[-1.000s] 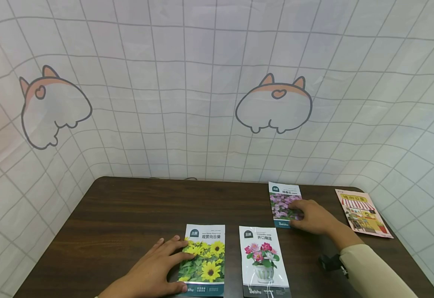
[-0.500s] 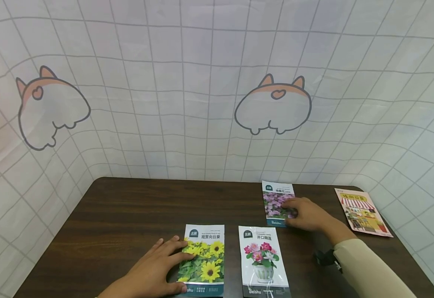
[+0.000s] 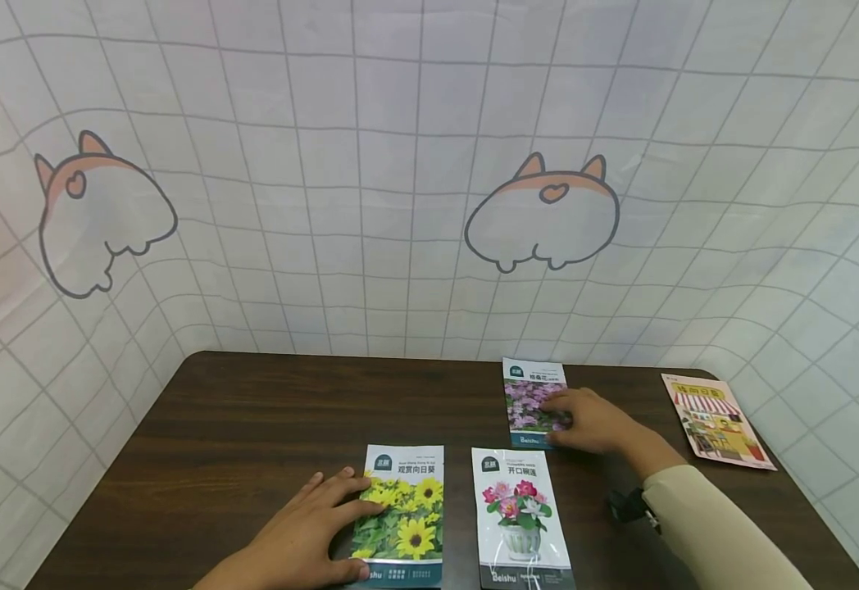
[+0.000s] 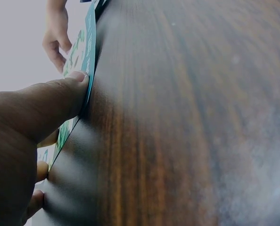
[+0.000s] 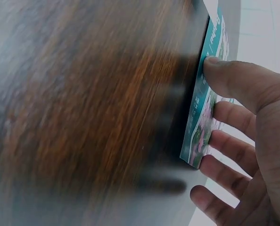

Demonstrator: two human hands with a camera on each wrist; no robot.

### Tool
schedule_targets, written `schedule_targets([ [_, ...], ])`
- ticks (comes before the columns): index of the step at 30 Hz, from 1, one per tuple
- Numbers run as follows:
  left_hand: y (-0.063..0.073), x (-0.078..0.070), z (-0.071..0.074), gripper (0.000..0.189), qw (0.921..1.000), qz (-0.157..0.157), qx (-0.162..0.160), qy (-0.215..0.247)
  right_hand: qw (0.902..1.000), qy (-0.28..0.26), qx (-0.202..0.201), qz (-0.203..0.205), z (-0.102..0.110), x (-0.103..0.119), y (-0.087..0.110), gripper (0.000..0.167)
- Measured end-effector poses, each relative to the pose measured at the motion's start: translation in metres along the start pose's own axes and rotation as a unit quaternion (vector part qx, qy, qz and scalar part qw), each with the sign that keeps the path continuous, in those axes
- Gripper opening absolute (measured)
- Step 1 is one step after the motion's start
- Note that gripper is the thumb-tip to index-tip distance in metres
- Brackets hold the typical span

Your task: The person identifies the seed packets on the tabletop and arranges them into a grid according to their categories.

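Right hand (image 3: 592,419), fingers flat and thumb seemingly at the edge, is sliding the purple-flower packet (image 3: 534,401) leftward across the table (image 3: 252,426); left hand (image 3: 311,524) is pressing, fingers spread, on the sunflower packet (image 3: 403,515).

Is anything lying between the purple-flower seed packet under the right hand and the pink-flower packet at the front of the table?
Nothing visible. The right hand rests on the purple-flower seed packet, and only bare dark wooden table separates it from the pink-flower seed packet. The sunflower seed packet lies off to the side under the left hand.
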State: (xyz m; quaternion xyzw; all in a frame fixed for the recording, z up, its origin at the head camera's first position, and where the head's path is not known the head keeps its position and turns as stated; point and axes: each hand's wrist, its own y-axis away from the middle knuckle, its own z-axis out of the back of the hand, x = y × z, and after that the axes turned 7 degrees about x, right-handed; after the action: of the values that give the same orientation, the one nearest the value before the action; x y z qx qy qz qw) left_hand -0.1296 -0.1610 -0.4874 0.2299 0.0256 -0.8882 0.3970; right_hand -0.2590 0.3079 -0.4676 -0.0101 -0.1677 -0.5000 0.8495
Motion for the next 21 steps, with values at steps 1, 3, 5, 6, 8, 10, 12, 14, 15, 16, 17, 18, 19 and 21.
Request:
schedule_targets([
  [1, 0.000, 0.000, 0.000, 0.070, 1.0000, 0.000, 0.000, 0.001, 1.0000, -0.002, 0.002, -0.002, 0.000, 0.001, -0.001, 0.052],
  [3, 0.000, 0.000, 0.000, 0.070, 1.0000, -0.001, 0.000, 0.002, 1.0000, -0.003, 0.005, -0.006, -0.001, 0.002, -0.003, 0.053],
  [5, 0.000, 0.000, 0.000, 0.070, 1.0000, 0.000, 0.001, 0.003, 0.9999, -0.003, 0.008, -0.009, -0.001, 0.004, -0.005, 0.053],
  [6, 0.000, 0.000, 0.000, 0.070, 1.0000, 0.000, 0.001, 0.003, 0.9999, -0.001, 0.010, -0.008, -0.001, 0.004, -0.006, 0.053],
  [8, 0.000, 0.000, 0.000, 0.070, 1.0000, 0.002, 0.002, 0.003, 0.9999, 0.003, 0.012, -0.009, -0.001, 0.006, -0.009, 0.054],
  [10, 0.000, 0.000, 0.000, 0.070, 1.0000, 0.003, 0.002, 0.002, 0.9999, 0.005, 0.015, -0.006, -0.001, 0.009, -0.011, 0.054],
  [12, 0.000, 0.000, 0.000, 0.070, 1.0000, 0.004, 0.003, 0.001, 0.9998, 0.005, 0.018, -0.005, 0.000, 0.012, -0.013, 0.054],
  [14, 0.000, 0.000, 0.000, 0.070, 1.0000, 0.005, 0.003, 0.001, 0.9998, 0.006, 0.021, -0.002, 0.000, 0.015, -0.014, 0.054],
  [15, 0.000, 0.000, 0.000, 0.070, 1.0000, 0.005, 0.003, 0.001, 0.9997, 0.008, 0.022, -0.001, 0.001, 0.016, -0.015, 0.054],
  [16, -0.001, 0.000, 0.000, 0.070, 1.0000, 0.005, 0.003, 0.001, 0.9997, 0.008, 0.023, -0.001, 0.001, 0.017, -0.016, 0.053],
  [17, -0.001, 0.000, 0.000, 0.070, 1.0000, 0.006, 0.003, 0.002, 0.9997, 0.010, 0.024, 0.000, 0.001, 0.018, -0.017, 0.053],
  [18, -0.001, 0.000, 0.000, 0.070, 1.0000, 0.006, 0.003, 0.002, 0.9996, 0.011, 0.025, 0.001, 0.000, 0.019, -0.018, 0.053],
  [19, -0.001, 0.000, 0.000, 0.070, 1.0000, 0.006, 0.004, 0.003, 0.9996, 0.012, 0.026, 0.001, 0.000, 0.020, -0.019, 0.054],
  [21, -0.001, 0.000, 0.000, 0.070, 1.0000, 0.007, 0.004, 0.003, 0.9995, 0.013, 0.027, 0.003, 0.000, 0.022, -0.022, 0.054],
])
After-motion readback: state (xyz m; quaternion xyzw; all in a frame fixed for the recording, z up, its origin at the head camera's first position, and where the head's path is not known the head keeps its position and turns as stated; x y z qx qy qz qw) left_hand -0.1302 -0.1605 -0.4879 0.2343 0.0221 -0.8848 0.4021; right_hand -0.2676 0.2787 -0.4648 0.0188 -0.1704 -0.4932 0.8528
